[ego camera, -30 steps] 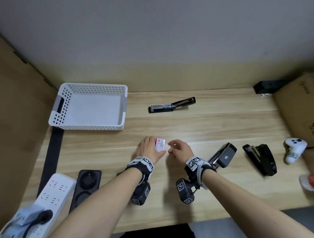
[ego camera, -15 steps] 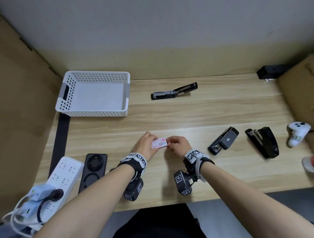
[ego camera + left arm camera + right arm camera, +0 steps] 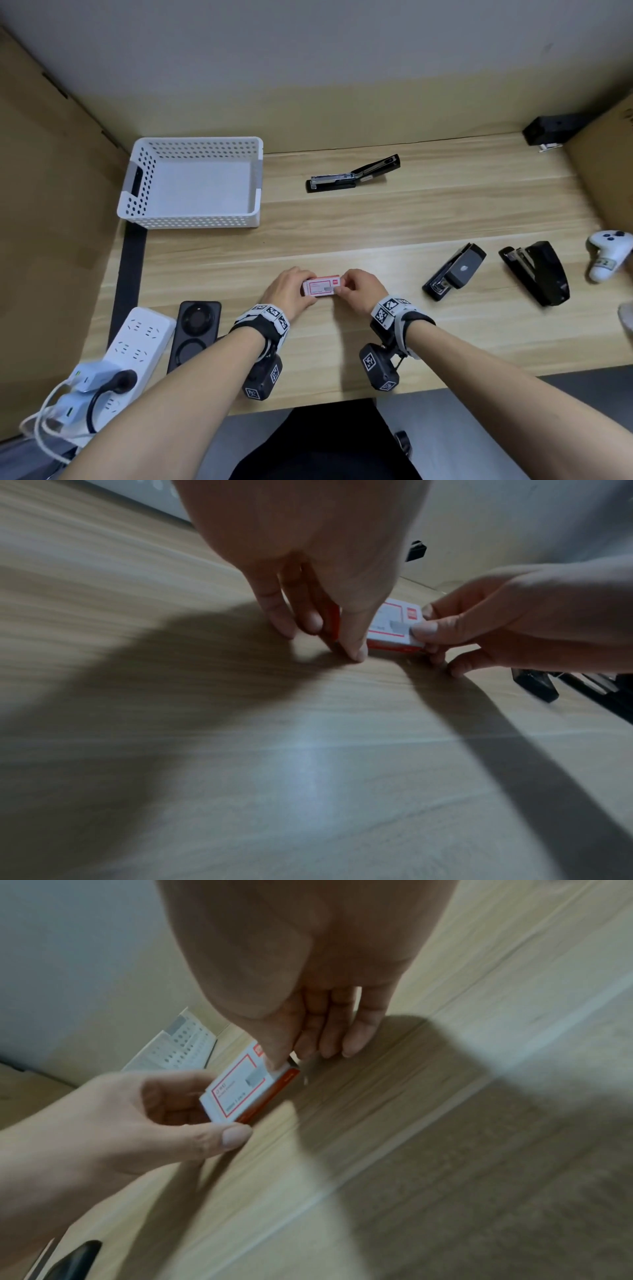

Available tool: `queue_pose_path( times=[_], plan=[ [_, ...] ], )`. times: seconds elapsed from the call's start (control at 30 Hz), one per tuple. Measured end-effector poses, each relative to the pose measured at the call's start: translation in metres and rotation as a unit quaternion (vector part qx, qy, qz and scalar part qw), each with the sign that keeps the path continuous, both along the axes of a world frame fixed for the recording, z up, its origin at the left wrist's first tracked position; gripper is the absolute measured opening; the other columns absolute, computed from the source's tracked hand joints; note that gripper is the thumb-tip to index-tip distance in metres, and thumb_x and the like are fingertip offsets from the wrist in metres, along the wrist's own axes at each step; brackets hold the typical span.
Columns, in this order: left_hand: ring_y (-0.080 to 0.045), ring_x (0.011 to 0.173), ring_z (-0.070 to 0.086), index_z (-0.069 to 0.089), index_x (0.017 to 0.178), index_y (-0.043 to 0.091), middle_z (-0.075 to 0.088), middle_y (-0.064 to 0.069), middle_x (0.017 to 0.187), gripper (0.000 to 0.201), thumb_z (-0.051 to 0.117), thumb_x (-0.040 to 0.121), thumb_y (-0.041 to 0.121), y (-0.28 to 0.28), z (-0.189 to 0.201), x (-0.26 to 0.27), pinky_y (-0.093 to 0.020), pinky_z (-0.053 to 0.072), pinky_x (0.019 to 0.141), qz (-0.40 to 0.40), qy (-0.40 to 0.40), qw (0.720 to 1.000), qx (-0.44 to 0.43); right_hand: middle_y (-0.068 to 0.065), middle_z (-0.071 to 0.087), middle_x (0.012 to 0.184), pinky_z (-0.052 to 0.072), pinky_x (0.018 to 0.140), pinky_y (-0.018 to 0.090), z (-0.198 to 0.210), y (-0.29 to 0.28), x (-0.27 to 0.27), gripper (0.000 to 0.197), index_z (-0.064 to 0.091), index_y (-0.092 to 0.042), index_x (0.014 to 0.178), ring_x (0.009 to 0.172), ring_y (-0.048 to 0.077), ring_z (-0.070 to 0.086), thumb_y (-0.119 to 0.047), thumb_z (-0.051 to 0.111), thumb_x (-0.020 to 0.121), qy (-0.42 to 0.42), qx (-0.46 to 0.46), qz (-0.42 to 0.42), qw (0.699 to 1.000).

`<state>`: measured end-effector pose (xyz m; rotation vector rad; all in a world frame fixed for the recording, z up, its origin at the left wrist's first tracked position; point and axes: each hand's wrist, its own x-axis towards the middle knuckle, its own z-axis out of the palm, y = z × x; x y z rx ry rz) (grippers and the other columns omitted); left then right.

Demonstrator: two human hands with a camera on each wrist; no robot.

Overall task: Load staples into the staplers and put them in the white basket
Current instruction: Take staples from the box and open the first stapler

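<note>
The staple box [image 3: 322, 287] sits low over the near-centre of the table [image 3: 376, 219], label up, held at both ends — your left hand [image 3: 289, 291] pinches the left end, your right hand [image 3: 359, 291] pinches the right end with the thumb on the top face. Judged step: opening the box. Keep the left grip fixed and level, and draw the inner tray out slowly so the strips don't spill. The open stapler [image 3: 352, 174] lies well apart, toward the back; the white basket [image 3: 191, 222] stands at back left, nothing visible in it — none loaded yet.
</note>
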<state>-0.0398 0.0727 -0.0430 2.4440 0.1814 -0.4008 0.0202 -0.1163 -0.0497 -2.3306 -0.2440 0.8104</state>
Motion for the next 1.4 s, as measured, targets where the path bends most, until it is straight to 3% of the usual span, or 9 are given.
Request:
queue_pose_path(
  times=[0.2,0.47,0.6,0.7,0.87,1.03,1.2,1.3,1.4],
  plan=[
    [-0.017,0.086,0.056,0.067,0.112,0.029,0.056,0.014,0.087,0.037,0.075,0.076,0.027,0.002,0.003,-0.006,-0.032,0.049,0.075,0.001,0.007,1.000,0.001,-0.008,0.064,0.077,0.048,0.069,0.029,-0.002,-0.013,0.007,0.018,0.059,-0.024,0.072,0.073,0.015,0.059,-0.030,0.071,0.084,0.015,0.007,-0.024,1.000],
    [-0.017,0.085,0.053,0.066,0.096,0.029,0.054,0.007,0.083,0.021,0.066,0.077,0.036,0.004,0.006,0.000,-0.035,0.049,0.069,-0.007,0.016,0.999,0.048,-0.007,0.063,0.078,0.046,0.069,0.028,0.003,-0.021,0.017,0.020,0.059,-0.025,0.070,0.073,0.013,0.057,-0.029,0.072,0.084,0.024,-0.010,-0.028,0.999],
    [-0.016,0.096,0.054,0.064,0.114,0.037,0.056,0.009,0.095,0.033,0.065,0.081,0.040,0.011,0.010,0.006,-0.030,0.042,0.069,-0.028,0.022,0.996,0.086,-0.006,0.066,0.078,0.043,0.064,0.026,0.005,-0.032,0.028,0.018,0.062,-0.022,0.071,0.071,0.013,0.057,-0.029,0.073,0.083,0.046,-0.009,-0.056,0.997],
    [-0.015,0.093,0.054,0.064,0.114,0.039,0.053,0.011,0.092,0.033,0.067,0.081,0.040,0.016,0.012,0.012,-0.029,0.040,0.068,-0.033,0.029,0.996,0.082,-0.003,0.070,0.082,0.045,0.064,0.027,0.004,-0.038,0.033,0.019,0.062,-0.021,0.070,0.073,0.015,0.060,-0.030,0.072,0.084,0.047,-0.010,-0.066,0.997],
    [-0.015,0.083,0.054,0.067,0.106,0.037,0.054,0.009,0.085,0.026,0.066,0.080,0.033,0.016,0.014,0.017,-0.032,0.047,0.068,-0.023,0.037,0.998,0.053,-0.001,0.072,0.082,0.053,0.073,0.035,0.002,-0.039,0.035,0.018,0.063,-0.020,0.069,0.074,0.018,0.064,-0.029,0.073,0.082,0.059,-0.003,-0.091,0.994],
    [-0.022,0.083,0.064,0.072,0.101,0.026,0.069,0.002,0.083,0.025,0.065,0.079,0.016,0.016,0.017,0.029,-0.033,0.053,0.075,0.027,0.034,0.999,-0.021,0.001,0.072,0.068,0.060,0.076,0.044,0.004,-0.034,0.043,0.016,0.065,-0.019,0.067,0.065,0.021,0.068,-0.024,0.077,0.076,0.050,0.049,-0.147,0.987],
    [-0.015,0.080,0.066,0.072,0.109,0.026,0.073,0.006,0.088,0.029,0.070,0.081,0.019,0.015,0.019,0.049,-0.024,0.053,0.071,0.078,0.032,0.995,-0.044,0.000,0.072,0.065,0.059,0.070,0.037,0.015,-0.031,0.058,0.013,0.067,-0.019,0.071,0.062,0.019,0.070,-0.022,0.076,0.079,0.006,0.068,-0.161,0.985],
    [-0.014,0.081,0.066,0.070,0.103,0.027,0.072,0.007,0.088,0.022,0.068,0.082,0.022,0.015,0.019,0.059,-0.025,0.055,0.074,0.089,0.040,0.994,-0.058,-0.001,0.071,0.064,0.055,0.064,0.029,0.020,-0.029,0.063,0.011,0.068,-0.016,0.075,0.055,0.013,0.066,-0.019,0.073,0.084,0.011,0.073,-0.173,0.982],
    [-0.014,0.078,0.065,0.069,0.109,0.028,0.070,0.008,0.081,0.033,0.069,0.077,0.020,0.016,0.018,0.064,-0.029,0.054,0.074,0.084,0.053,0.993,-0.058,0.000,0.070,0.061,0.054,0.063,0.030,0.015,-0.030,0.065,0.010,0.069,-0.015,0.074,0.054,0.013,0.063,-0.019,0.071,0.083,0.041,0.066,-0.190,0.979]
  ],
)
